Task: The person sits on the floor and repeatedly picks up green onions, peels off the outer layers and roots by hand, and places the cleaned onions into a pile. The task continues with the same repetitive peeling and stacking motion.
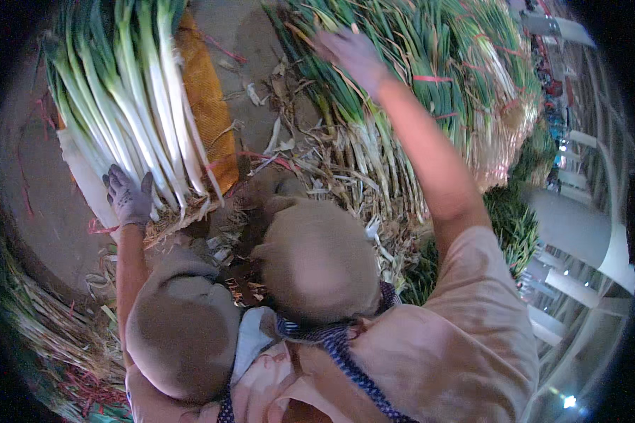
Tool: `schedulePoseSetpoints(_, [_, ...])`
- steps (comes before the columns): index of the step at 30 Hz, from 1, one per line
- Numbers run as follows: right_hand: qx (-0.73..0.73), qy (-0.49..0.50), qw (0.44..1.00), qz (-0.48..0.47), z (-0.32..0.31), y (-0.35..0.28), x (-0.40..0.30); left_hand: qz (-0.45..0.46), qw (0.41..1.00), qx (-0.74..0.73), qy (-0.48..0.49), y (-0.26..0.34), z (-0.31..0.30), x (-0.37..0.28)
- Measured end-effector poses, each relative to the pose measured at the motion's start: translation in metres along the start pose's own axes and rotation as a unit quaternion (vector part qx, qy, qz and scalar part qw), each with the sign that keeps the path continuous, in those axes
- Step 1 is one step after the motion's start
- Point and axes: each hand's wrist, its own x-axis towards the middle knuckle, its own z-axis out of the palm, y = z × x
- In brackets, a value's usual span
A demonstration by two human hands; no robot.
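My left hand (128, 195), in a thin glove with dark smudges, lies with its thumb apart against the lower left side of a row of peeled long green onions (143, 116). Their white stalks and roots point toward me. Out at the upper right, my gloved right hand (352, 55) is on the green leaves of a pile of unpeeled long green onions (381, 164). Motion blurs that hand, and whether its fingers grip a leaf cannot be made out. A pale board or sheet (87, 174) shows beneath the peeled onions' left side.
Orange woven fabric (203, 106) shows right of the peeled onions. Tied bundles with pink bands (432, 79) stand farther right. Peeled skins (291, 143) litter the floor between the piles. More onions (47, 322) and red ties (92, 388) are at lower left. My knees (317, 259) are below.
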Motion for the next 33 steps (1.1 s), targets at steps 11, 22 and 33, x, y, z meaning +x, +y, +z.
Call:
schedulePoseSetpoints(11, [-0.448, 0.127, 0.795, 0.389, 0.012, 0.305, -0.307, 0.12, 0.977, -0.141, 0.109, -0.039, -0.154, -0.006])
schedulePoseSetpoints(22, [-0.192, 0.122, 0.938, 0.263, -0.043, 0.14, -0.328, 0.277, 0.845, -0.426, -0.168, 0.253, -0.29, -0.109])
schedulePoseSetpoints(33, [0.136, 0.334, 0.912, 0.196, -0.012, -0.052, -0.406, 0.437, 0.841, -0.31, 0.076, 0.437, -0.221, -0.24])
